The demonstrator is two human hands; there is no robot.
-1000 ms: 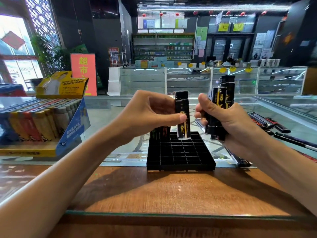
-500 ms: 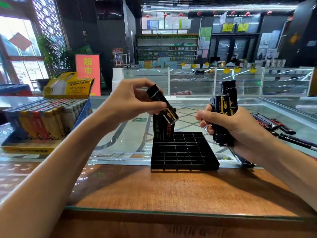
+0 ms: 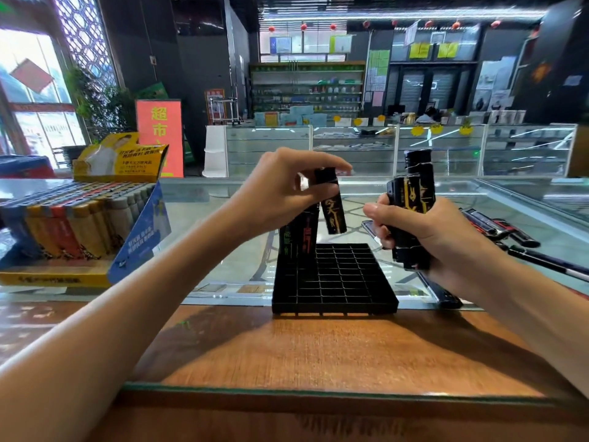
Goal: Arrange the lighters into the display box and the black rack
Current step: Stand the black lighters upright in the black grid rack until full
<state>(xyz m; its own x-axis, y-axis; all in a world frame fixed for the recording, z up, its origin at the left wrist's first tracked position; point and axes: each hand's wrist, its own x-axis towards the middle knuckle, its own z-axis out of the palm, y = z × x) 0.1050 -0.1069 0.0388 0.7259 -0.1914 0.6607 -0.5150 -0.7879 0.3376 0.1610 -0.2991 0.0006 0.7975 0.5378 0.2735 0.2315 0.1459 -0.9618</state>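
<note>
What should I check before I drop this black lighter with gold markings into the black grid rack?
1. Left hand pinches the black gold-marked lighter near its top: ok.
2. Lighter upright: not ok, it leans slightly.
3. Free cells in the black plastic grid rack beside the two standing black lighters: ok.
4. Lighter base over one cell: cannot tell.
5. Right hand grips the bundle of black lighters: ok.

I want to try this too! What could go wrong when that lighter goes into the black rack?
The left hand pinches the lighter only near its top, tilted above the black rack, so it might slip or miss a slot. It hangs close to two standing lighters and could knock them. The right hand grips a bundle; one might slide out.
</note>
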